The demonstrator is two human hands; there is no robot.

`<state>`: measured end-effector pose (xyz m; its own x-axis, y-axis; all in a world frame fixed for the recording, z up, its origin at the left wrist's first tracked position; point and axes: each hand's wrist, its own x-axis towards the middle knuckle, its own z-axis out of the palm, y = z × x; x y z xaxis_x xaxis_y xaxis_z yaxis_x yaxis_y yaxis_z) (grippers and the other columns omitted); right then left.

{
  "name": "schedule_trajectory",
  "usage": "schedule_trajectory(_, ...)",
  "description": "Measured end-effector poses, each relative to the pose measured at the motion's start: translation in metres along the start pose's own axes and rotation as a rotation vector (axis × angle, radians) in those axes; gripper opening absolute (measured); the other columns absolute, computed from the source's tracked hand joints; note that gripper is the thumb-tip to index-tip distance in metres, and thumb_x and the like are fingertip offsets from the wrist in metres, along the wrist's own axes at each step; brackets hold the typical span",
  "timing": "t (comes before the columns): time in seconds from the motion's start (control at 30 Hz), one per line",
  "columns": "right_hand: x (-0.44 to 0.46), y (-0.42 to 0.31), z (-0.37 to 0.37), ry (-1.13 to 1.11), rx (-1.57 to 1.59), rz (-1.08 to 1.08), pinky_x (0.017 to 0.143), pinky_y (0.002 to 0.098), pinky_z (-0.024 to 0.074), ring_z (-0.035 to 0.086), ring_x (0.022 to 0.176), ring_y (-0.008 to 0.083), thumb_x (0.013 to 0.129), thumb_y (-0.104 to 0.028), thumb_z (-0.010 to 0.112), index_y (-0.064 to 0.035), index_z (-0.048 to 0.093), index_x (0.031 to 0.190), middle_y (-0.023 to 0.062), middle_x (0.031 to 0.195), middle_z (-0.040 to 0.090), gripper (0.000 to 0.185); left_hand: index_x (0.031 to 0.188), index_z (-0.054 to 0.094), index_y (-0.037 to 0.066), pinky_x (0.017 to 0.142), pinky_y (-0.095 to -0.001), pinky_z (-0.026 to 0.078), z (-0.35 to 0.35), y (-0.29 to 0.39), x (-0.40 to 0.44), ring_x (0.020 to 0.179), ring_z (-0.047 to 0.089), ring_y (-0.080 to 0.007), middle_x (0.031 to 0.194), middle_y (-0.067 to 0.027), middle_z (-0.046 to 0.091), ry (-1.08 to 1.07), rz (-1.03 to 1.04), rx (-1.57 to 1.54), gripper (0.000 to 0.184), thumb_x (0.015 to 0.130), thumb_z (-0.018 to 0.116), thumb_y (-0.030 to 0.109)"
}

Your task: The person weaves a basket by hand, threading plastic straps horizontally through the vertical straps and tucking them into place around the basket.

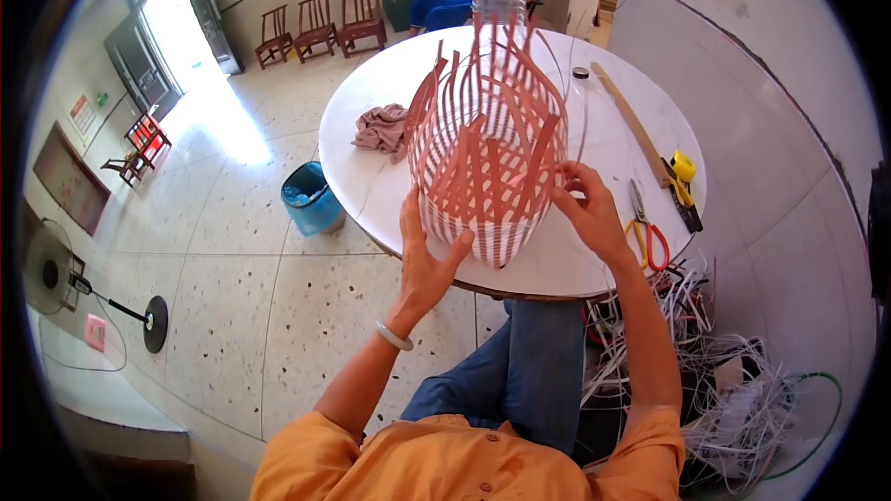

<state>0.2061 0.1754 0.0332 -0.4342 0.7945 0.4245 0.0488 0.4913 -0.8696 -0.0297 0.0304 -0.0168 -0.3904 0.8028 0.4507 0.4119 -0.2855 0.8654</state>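
A half-woven basket (492,237) of red-brown and white strips stands on the round white table (362,195), with loose red-brown strip ends sticking up around its rim. My left hand (429,264) rests against the basket's near left side, thumb and fingers spread. At the right side of the basket, my right hand (589,209) has its thumb and fingertips pinched together at the weave, by a thin strip that curves upward. What exactly lies between those fingertips is too small to make out.
Scissors (640,227), a yellow tape measure (682,165), a wooden ruler (631,116) and a small jar lie on the right; a crumpled cloth (380,130) lies left. A blue bin (314,204) stands beside the table. Strip scraps (733,408) heap below right. A person sits beyond the table.
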Motion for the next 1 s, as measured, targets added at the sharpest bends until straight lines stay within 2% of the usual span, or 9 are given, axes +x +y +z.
schedule_trajectory(0.07,-0.015,-0.008,0.003,0.044,-0.104,-0.029,0.073,0.0277,0.0502,0.059,0.093,0.0131,0.094,-0.014,0.075,-0.0033,0.062,0.123,0.0048,0.104,0.061,0.034,0.161,0.015,-0.002,0.120,-0.0504,0.030,-0.006,-0.008,0.007,0.148,0.032,-0.0382,0.160,-0.0251,0.027,0.028,0.037,-0.061,0.102,0.089,0.080,0.030)
schedule_trajectory(0.17,-0.046,-0.035,0.009,0.076,-0.185,-0.088,0.069,0.0270,0.0483,0.060,0.086,0.0128,0.093,-0.010,0.075,-0.0026,0.062,0.119,0.0037,0.100,0.060,0.030,0.162,0.017,0.004,0.119,-0.0520,0.032,-0.019,-0.017,0.018,0.148,0.034,-0.0364,0.163,-0.0217,0.026,-0.127,-0.063,-0.258,0.101,0.088,0.080,0.030)
schedule_trajectory(0.3,-0.077,-0.051,0.019,0.217,-0.137,-0.071,0.074,0.0294,0.0514,0.060,0.086,0.0140,0.095,-0.006,0.071,0.0004,0.058,0.119,0.0071,0.100,0.060,0.027,0.160,0.029,0.006,0.115,-0.0525,0.037,-0.012,0.007,0.005,0.146,0.037,-0.0381,0.160,-0.0218,0.033,-0.145,0.132,-0.016,0.089,0.087,0.078,0.020)
schedule_trajectory(0.37,-0.088,-0.055,0.026,0.291,-0.103,-0.084,0.078,0.0305,0.0531,0.060,0.087,0.0138,0.096,-0.005,0.069,0.0009,0.056,0.123,0.0083,0.101,0.061,0.031,0.155,0.039,0.005,0.115,-0.0526,0.036,-0.005,0.015,-0.006,0.143,0.040,-0.0402,0.155,-0.0211,0.039,-0.013,0.474,0.258,0.084,0.083,0.081,0.017)
schedule_trajectory(0.4,-0.095,-0.051,0.028,0.287,-0.046,-0.056,0.080,0.0302,0.0533,0.061,0.088,0.0134,0.096,-0.005,0.069,0.0002,0.055,0.126,0.0075,0.101,0.061,0.034,0.142,0.056,0.006,0.113,-0.0526,0.035,0.002,0.019,-0.010,0.138,0.043,-0.0401,0.148,-0.0184,0.045,0.022,0.556,0.280,0.068,0.079,0.082,0.012)
schedule_trajectory(0.53,-0.113,-0.032,0.038,0.108,0.031,0.067,0.083,0.0290,0.0538,0.063,0.090,0.0120,0.097,-0.006,0.069,0.0005,0.057,0.126,0.0052,0.099,0.062,0.032,0.128,0.068,0.011,0.115,-0.0519,0.029,0.010,0.030,-0.006,0.140,0.040,-0.0381,0.147,-0.0149,0.047,-0.094,0.665,0.470,0.051,0.079,0.079,0.007)
schedule_trajectory(0.73,-0.115,-0.047,0.045,-0.050,0.217,0.317,0.072,0.0241,0.0518,0.062,0.082,0.0090,0.100,-0.009,0.067,0.0035,0.063,0.116,0.0034,0.096,0.066,0.021,0.129,0.067,0.011,0.114,-0.0519,0.030,0.001,0.019,0.007,0.137,0.043,-0.0348,0.139,-0.0119,0.053,-0.153,0.676,0.475,0.052,0.078,0.079,0.005)
schedule_trajectory(0.93,-0.108,-0.048,0.039,-0.016,0.000,0.201,0.064,0.0257,0.0495,0.061,0.071,0.0102,0.099,-0.008,0.067,0.0046,0.067,0.104,0.0076,0.087,0.069,0.013,0.125,0.068,0.009,0.112,-0.0521,0.032,0.003,0.027,0.014,0.132,0.046,-0.0346,0.132,-0.0120,0.056,-0.179,0.689,0.513,0.049,0.077,0.079,0.004)
schedule_trajectory(1.0,-0.104,-0.050,0.034,0.003,-0.291,0.087,0.063,0.0319,0.0520,0.066,0.068,0.0210,0.097,-0.006,0.068,0.0022,0.068,0.107,0.0137,0.087,0.070,0.014,0.124,0.068,0.009,0.111,-0.0522,0.033,0.003,0.028,0.015,0.131,0.046,-0.0350,0.132,-0.0122,0.056,-0.181,0.699,0.500,0.049,0.076,0.079,0.004)
